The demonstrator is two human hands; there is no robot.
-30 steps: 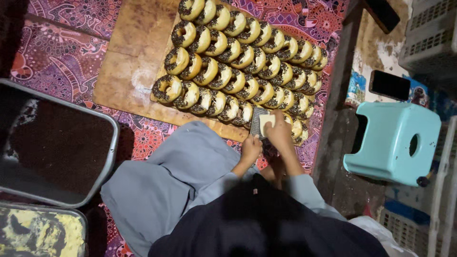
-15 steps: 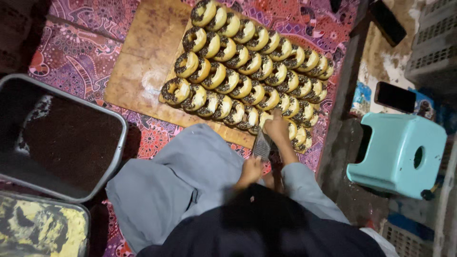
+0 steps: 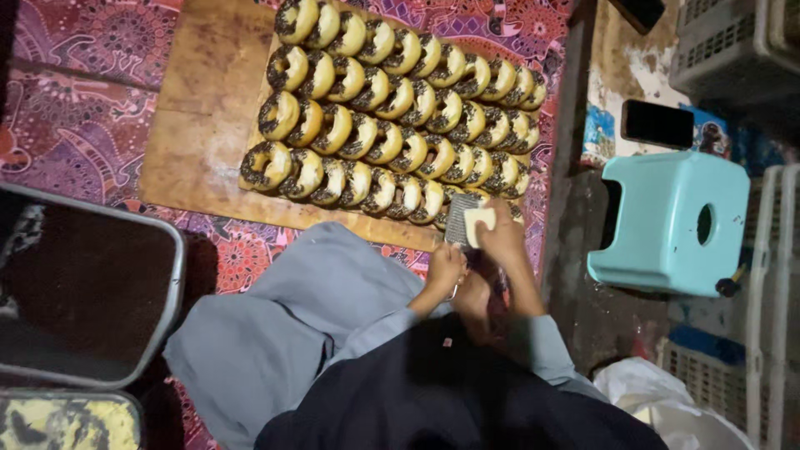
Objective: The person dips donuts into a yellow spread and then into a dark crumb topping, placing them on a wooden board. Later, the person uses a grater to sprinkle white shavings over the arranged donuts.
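Several rows of ring doughnuts (image 3: pixel 392 125) with dark topping lie on a wooden board (image 3: pixel 200 125). At the board's near right corner my left hand (image 3: pixel 444 268) grips the lower end of a small metal grater (image 3: pixel 458 227). My right hand (image 3: pixel 507 240) presses a pale block (image 3: pixel 479 220) against the grater's face, just above the nearest doughnuts. My grey-clad knee and dark top fill the bottom of the view.
A patterned red mat (image 3: pixel 67 108) lies under the board. At left stand a metal tray (image 3: pixel 171 250) of dark stuff and a tray of yellow shreds (image 3: pixel 58 421). At right are a turquoise stool (image 3: pixel 667 221), a dark phone (image 3: pixel 657 123), plastic crates (image 3: pixel 733 50) and a white bag (image 3: pixel 667 408).
My right hand has moved the pale block back and forth on the grater, and it now sits near the grater's top. My left hand stays on the grater. The view has shifted slightly.
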